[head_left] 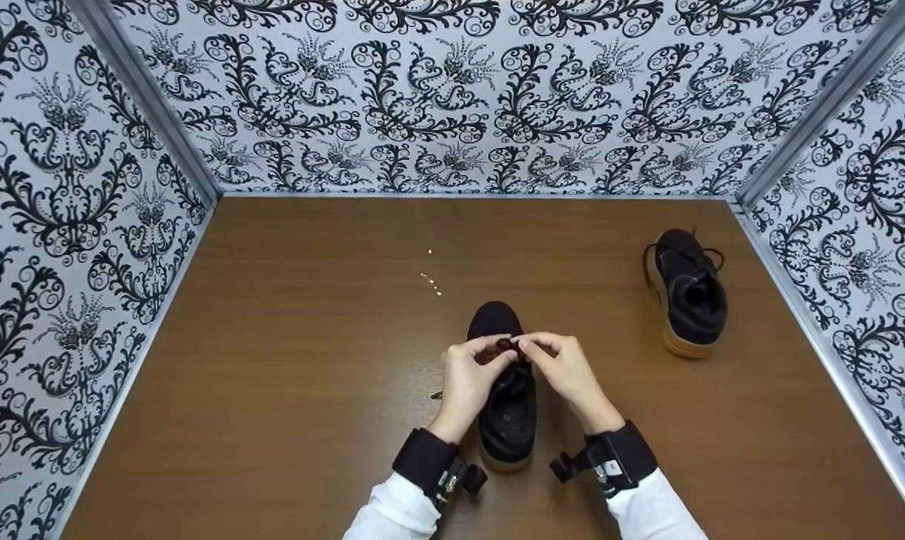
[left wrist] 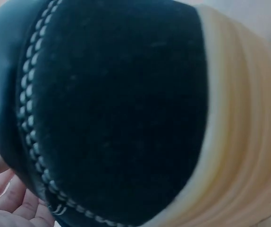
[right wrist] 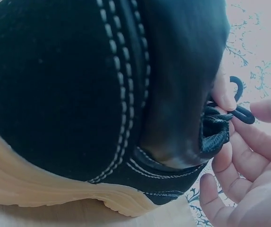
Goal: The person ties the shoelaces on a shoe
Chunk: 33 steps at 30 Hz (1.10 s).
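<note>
Black shoe (head_left: 508, 412) lies between left hand (head_left: 467, 380) and right hand (head_left: 570, 369) — both pinching its lace (right wrist: 243, 114).

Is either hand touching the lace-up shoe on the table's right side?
No, the left hand and right hand are both at the nearer lace-up shoe.

1. We find one black shoe (head_left: 507, 424) upright on the table (head_left: 310, 337), its toe (head_left: 494, 316) pointing to the far side.
2. We record pale double-row stitching (right wrist: 120, 90) bordering the dark heel panel (left wrist: 121, 113), above a thick, ridged tan sole (left wrist: 239, 118).
3. We observe the dark, rounded lace (right wrist: 243, 115) standing in loops at the front of the opening (head_left: 510, 399), pinched by left fingers (head_left: 482, 346) and right fingers (head_left: 546, 340).
</note>
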Tool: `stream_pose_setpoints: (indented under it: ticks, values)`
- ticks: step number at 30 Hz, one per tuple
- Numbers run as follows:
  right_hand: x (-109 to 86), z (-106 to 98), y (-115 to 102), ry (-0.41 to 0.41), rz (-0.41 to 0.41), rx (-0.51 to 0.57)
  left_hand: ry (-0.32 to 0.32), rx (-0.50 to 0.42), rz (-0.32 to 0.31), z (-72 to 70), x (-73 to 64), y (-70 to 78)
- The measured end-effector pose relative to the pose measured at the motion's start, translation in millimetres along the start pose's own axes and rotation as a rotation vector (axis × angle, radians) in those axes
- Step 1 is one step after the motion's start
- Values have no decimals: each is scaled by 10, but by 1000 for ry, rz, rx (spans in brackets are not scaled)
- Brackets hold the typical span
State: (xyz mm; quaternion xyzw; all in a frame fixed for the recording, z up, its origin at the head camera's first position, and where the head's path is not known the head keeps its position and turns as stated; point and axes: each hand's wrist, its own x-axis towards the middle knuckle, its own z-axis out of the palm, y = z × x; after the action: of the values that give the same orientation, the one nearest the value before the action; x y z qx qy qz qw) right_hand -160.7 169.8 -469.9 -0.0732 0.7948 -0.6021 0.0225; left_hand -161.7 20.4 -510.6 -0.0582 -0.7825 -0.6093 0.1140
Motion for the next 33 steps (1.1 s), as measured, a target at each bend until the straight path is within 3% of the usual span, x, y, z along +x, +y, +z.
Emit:
stream_pose_setpoints:
  ticks: [7, 15, 21, 28, 33]
  values:
    - [37, -2, 288, -4, 19, 74, 24, 37, 38, 7, -5, -38]
    - [49, 18, 348, 83, 51, 9, 23, 47, 46, 2, 6, -59]
    - [43, 52, 268, 131, 83, 26, 19, 57, 37, 13, 16, -60]
    - [-42, 88, -73, 133, 69, 12, 23, 71, 61, 4, 20, -32]
    - [-34, 99, -93, 148, 65, 4, -13, 49, 42, -36, 34, -13]
